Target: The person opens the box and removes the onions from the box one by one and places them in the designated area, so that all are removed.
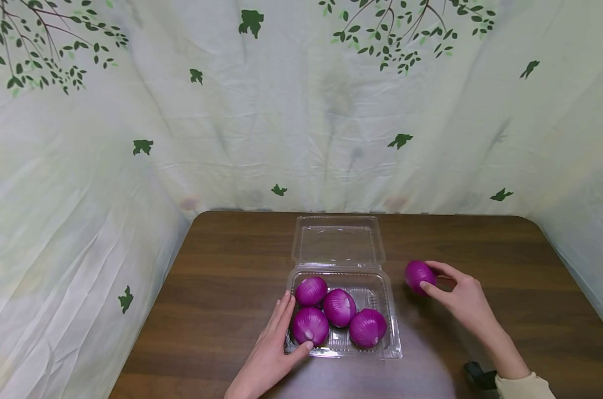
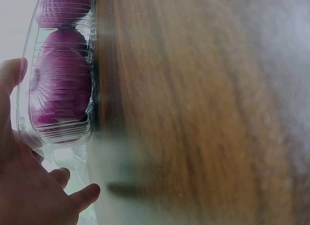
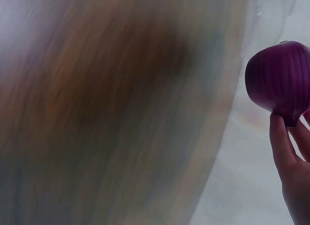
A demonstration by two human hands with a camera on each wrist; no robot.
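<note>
A clear plastic clamshell container (image 1: pixel 393 318) lies with its lid (image 1: pixel 338 244) folded back flat on the table. Several red onions sit inside it, one (image 1: pixel 310 326) at the front left and another (image 1: pixel 368 328) at the front right. My left hand (image 1: pixel 271 349) rests against the container's left side with fingers extended, the thumb by the front edge. In the left wrist view, onions (image 2: pixel 60 87) show through the clear wall. To the right of the container, my right hand (image 1: pixel 463 302) pinches another red onion (image 1: pixel 418 277) between thumb and fingers; the right wrist view shows this onion (image 3: pixel 278 82) above the fingertips.
The brown wooden table (image 1: pixel 231 266) has rounded back corners. Pale cloth (image 1: pixel 301 138) with printed leaves hangs behind it and along the sides. Near my right sleeve (image 1: pixel 525 386) a dark wrist-worn device (image 1: pixel 479 377) shows.
</note>
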